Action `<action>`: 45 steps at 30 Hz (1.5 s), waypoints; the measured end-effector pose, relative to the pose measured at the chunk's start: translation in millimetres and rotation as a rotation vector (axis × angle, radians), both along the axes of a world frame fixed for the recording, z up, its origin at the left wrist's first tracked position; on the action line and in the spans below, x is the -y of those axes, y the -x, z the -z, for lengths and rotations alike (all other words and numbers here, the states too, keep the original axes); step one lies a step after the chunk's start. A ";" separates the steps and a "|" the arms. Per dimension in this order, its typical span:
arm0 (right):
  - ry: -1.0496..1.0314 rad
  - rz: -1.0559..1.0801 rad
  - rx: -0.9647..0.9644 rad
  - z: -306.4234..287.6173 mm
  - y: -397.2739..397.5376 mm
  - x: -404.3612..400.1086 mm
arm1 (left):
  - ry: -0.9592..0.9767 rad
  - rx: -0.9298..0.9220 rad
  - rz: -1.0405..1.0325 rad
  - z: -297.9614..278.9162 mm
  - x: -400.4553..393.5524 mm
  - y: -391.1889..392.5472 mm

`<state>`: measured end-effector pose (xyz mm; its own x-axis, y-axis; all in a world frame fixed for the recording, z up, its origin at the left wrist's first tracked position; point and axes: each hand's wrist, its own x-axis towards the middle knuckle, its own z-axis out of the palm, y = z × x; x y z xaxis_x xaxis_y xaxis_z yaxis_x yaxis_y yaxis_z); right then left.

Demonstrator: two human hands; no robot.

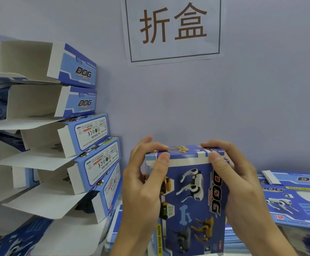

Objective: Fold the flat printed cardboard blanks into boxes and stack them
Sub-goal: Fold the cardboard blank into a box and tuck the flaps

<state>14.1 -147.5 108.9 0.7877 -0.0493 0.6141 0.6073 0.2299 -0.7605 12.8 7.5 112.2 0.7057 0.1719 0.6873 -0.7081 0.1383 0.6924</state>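
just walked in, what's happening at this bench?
A person is folding a blue printed toy-dog box. Both hands grip its upper end: the left hand and right hand have their thumbs on the front and their fingers curled over the top edge. Folded boxes with open flaps are stacked on the left. Flat blanks lie in a pile on the right. A paper sign hangs on the wall behind.

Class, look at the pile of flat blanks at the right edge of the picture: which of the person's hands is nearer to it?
Right. The right hand grips the box on the side facing the flat blanks; the left hand grips the far side.
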 end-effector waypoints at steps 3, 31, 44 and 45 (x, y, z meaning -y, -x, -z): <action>-0.019 -0.029 -0.013 1.0 -0.2 2.2 | 0.000 -0.005 0.054 0.7 -4.2 -1.3; -0.077 -0.052 -0.026 4.0 -0.1 4.2 | 0.047 -0.017 0.120 -3.6 -2.2 1.9; -0.136 -0.019 -0.042 6.1 -0.3 -1.8 | -0.110 0.070 -0.052 -2.8 7.2 6.5; -0.139 -0.021 -0.041 5.8 0.2 -2.4 | -0.105 0.075 -0.061 -1.9 6.9 6.1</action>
